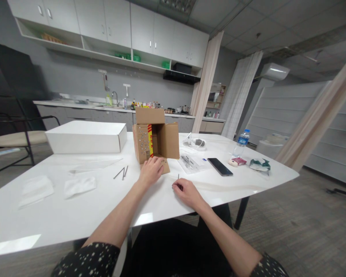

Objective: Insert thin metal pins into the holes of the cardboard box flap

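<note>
From the head camera, the left hand lies flat and open on the lower flap of a cardboard box standing open on the white desk, while the right hand pinches a thin nail upright, fingers closed on it. Many pins already stud the box's side, and two loose nails lie just left, unused.

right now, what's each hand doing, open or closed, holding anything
Left hand: open, palm down on the lower flap of the cardboard box, gripping nothing.
Right hand: closed in a fingertip pinch on a thin nail.
</note>
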Tool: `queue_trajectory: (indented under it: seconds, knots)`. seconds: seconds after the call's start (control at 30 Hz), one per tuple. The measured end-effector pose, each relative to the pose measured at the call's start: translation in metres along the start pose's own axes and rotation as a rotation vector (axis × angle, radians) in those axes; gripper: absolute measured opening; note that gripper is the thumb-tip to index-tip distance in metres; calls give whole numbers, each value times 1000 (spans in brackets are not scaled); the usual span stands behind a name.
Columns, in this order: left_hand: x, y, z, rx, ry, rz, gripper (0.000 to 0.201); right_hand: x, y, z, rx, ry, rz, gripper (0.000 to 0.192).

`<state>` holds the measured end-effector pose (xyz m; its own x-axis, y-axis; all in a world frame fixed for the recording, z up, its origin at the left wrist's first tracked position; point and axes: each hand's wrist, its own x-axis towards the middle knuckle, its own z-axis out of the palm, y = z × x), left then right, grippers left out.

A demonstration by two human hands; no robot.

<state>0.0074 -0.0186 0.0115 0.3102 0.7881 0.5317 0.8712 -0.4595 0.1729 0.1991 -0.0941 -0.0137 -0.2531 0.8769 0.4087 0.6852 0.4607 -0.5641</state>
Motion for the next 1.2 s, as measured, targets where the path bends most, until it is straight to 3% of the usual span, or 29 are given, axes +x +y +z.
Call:
queue_trajectory:
  seconds: [0.27,0.47,0.63,0.83,1.03,1.2]
  knots:
    - [-3,10,14,72,-29,111,44,0,0,0,12,9,-14,16]
    - [-2,11,16,110,-32,90,55,0,3,1,14,10,-15,16]
    - [-1,12,15,147,-60,84,37,-1,3,2,10,12,-15,16]
    - [-1,9,20,198,-17,141,29,0,1,1,11,6,-8,16]
    - [2,5,21,242,43,52,30,0,3,2,19,7,-12,17]
    - [2,4,23,255,31,84,32,0,2,1,15,8,-3,17]
